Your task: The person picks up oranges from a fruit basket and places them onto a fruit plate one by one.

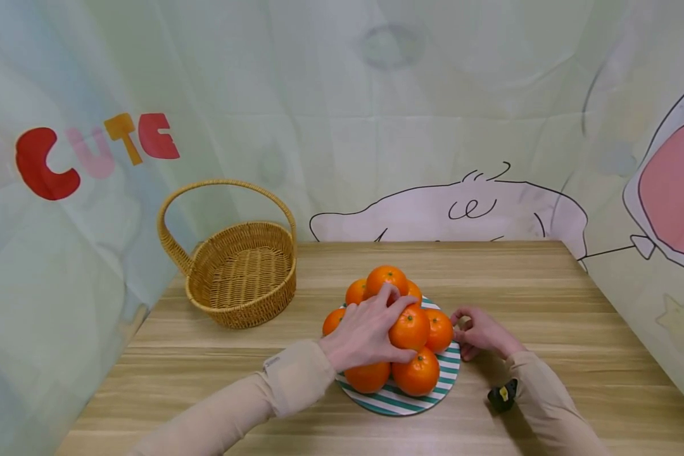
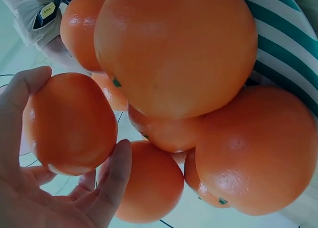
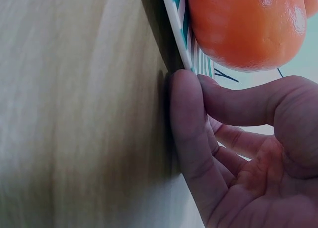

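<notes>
Several oranges are heaped on a round plate (image 1: pixel 448 370) with green and white stripes. My left hand (image 1: pixel 365 332) reaches over the heap and grips one orange (image 1: pixel 410 328) on its right side, thumb and fingers around it. In the left wrist view that orange (image 2: pixel 72 123) sits between the thumb and fingertips, beside the other oranges (image 2: pixel 174 49). At the plate's right edge, my right hand (image 1: pixel 481 332) pinches the rim (image 3: pixel 185 51) between thumb and finger. An orange (image 3: pixel 248 29) lies just inside that rim.
A wicker basket (image 1: pixel 242 320) with a tall arched handle stands at the back left of the wooden table (image 1: pixel 519 278), with nothing inside. Printed curtains (image 1: pixel 342 114) hang close behind and beside the table. A black wrist device (image 1: pixel 503 396) shows at the right sleeve.
</notes>
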A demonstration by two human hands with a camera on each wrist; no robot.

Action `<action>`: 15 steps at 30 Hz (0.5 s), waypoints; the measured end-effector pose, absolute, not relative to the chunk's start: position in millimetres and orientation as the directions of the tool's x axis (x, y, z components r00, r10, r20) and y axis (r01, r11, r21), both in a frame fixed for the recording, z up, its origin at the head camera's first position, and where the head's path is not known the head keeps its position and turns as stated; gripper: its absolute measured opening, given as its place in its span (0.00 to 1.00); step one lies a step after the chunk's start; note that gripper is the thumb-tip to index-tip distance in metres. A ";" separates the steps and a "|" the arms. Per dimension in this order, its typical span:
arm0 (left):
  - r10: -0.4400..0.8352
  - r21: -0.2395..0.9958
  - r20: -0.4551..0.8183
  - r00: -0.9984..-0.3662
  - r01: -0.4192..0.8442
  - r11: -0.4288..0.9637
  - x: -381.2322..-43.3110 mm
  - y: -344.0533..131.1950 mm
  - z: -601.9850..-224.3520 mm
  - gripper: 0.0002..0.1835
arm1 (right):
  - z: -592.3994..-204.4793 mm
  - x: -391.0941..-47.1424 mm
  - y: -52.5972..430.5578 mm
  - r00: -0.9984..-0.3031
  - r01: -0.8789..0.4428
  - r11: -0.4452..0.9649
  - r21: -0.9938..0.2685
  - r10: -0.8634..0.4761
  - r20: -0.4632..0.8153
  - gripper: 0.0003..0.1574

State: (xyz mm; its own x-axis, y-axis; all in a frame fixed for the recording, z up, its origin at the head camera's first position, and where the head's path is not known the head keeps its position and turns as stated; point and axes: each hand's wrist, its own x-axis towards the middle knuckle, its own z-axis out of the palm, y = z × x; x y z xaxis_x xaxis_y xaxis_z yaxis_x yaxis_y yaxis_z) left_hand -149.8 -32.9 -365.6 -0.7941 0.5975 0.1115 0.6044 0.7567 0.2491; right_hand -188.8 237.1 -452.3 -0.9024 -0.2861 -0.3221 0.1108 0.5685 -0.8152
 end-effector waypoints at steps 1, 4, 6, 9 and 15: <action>0.595 0.240 0.113 -0.796 0.603 0.761 -149.9 -31.8 -366.2 0.40 | -452.3 -188.7 237.2 -0.903 0.111 0.567 -0.816 -0.286 -0.321 0.16; 0.589 0.214 0.119 -0.799 0.600 0.771 -149.9 -28.7 -367.9 0.41 | -452.3 -188.5 237.3 -0.903 0.107 0.566 -0.817 -0.288 -0.318 0.16; 0.588 0.201 0.124 -0.799 0.601 0.774 -150.1 -26.8 -368.8 0.41 | -452.1 -188.3 237.3 -0.903 0.105 0.568 -0.817 -0.290 -0.317 0.16; 0.586 0.183 0.130 -0.800 0.600 0.778 -150.6 -24.3 -369.5 0.41 | -451.9 -188.1 237.3 -0.904 0.104 0.568 -0.817 -0.289 -0.316 0.16; 0.579 0.161 0.129 -0.805 0.594 0.788 -151.2 -21.8 -370.4 0.41 | -451.3 -187.8 237.6 -0.905 0.101 0.569 -0.816 -0.289 -0.314 0.16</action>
